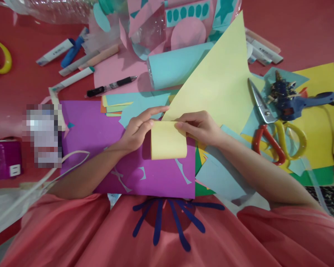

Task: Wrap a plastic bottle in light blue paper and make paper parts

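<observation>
Where the red table begins at the far left, a yellow plastic looped handle lies above a glossy purple box. Next comes a flat purple sheet of paper, scattered with small pale-blue paper offcuts. Over it, the left hand sets its thumb tip on the upper left corner of a doubled-over, pale-yellow rectangle of paper, its index finger stretched apart above the top edge; the fingers beneath are hidden, so I cannot tell whether they clamp it. This folded piece is between the hands, its lower end rounded. The right hand has thumb and curled fingers together, pinching the upper right corner. Just behind stands out a large, pointed pale-yellow sheet. Farther right lie metal scissors with one red and one yellow handle, blades slightly apart or closed, I cannot tell, then a dark-blue glue gun near a bright-yellow sheet.
</observation>
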`<state>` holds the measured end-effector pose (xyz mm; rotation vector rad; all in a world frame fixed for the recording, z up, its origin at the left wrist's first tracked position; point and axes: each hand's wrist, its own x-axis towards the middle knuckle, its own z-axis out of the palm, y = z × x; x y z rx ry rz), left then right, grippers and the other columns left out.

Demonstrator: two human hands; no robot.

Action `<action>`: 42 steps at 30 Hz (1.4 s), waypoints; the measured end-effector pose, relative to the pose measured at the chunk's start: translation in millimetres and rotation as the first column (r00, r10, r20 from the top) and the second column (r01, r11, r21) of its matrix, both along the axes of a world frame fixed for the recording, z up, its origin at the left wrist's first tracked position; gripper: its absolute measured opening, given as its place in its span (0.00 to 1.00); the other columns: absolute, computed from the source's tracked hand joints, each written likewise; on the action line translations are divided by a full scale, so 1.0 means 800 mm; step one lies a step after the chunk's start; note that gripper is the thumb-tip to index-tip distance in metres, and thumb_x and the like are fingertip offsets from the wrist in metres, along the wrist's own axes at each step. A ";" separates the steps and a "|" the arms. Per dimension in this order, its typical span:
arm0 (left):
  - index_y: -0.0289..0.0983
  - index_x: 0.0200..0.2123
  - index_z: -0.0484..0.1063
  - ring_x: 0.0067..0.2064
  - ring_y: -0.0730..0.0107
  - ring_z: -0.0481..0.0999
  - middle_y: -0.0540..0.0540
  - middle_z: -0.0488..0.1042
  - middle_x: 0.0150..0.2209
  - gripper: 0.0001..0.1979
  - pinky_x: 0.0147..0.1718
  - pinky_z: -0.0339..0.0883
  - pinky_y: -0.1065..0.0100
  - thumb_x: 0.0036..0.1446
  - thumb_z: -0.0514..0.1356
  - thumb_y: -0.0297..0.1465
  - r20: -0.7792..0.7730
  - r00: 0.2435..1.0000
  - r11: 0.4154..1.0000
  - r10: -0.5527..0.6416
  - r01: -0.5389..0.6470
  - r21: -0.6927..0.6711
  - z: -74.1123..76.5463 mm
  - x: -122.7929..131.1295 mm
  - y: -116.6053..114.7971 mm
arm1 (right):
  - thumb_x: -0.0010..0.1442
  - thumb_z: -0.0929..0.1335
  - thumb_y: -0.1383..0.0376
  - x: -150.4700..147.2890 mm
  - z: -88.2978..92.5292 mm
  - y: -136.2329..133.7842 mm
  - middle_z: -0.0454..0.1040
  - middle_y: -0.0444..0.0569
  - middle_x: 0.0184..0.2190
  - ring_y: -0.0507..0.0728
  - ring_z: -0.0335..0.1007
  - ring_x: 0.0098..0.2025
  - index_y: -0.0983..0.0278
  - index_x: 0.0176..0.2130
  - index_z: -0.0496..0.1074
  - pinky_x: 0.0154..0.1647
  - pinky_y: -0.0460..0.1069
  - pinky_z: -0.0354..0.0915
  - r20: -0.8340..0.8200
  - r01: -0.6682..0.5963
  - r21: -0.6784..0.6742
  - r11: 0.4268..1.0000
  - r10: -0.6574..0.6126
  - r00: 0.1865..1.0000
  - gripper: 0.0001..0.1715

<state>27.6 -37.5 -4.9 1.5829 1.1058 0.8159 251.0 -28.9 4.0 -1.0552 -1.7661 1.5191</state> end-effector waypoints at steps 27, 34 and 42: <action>0.40 0.41 0.79 0.23 0.76 0.63 0.51 0.72 0.25 0.16 0.22 0.54 0.72 0.62 0.54 0.40 -0.182 0.983 0.997 -0.002 0.016 0.075 0.008 0.006 0.004 | 0.59 0.66 0.62 -0.001 -0.002 -0.001 0.63 0.40 0.19 0.46 0.52 0.21 0.66 0.25 0.68 0.22 0.45 0.50 0.026 0.026 0.008 1.000 -0.026 0.999 0.14; 0.39 0.45 0.75 0.19 0.78 0.56 0.57 0.59 0.16 0.13 0.20 0.51 0.73 0.62 0.55 0.35 -0.122 0.984 0.992 -0.127 0.127 -0.004 0.008 0.007 0.002 | 0.60 0.65 0.63 -0.003 -0.003 -0.005 0.60 0.39 0.18 0.46 0.50 0.21 0.65 0.24 0.66 0.23 0.46 0.50 0.071 -0.047 0.100 0.994 0.040 0.997 0.13; 0.42 0.61 0.58 0.23 0.77 0.67 0.55 0.70 0.27 0.33 0.22 0.60 0.75 0.52 0.63 0.33 0.105 0.991 0.996 -0.084 0.087 -0.025 -0.002 0.008 0.006 | 0.58 0.66 0.64 0.000 -0.007 -0.001 0.63 0.41 0.20 0.48 0.55 0.23 0.63 0.24 0.65 0.23 0.46 0.53 -0.044 0.395 0.066 0.916 -0.393 0.919 0.12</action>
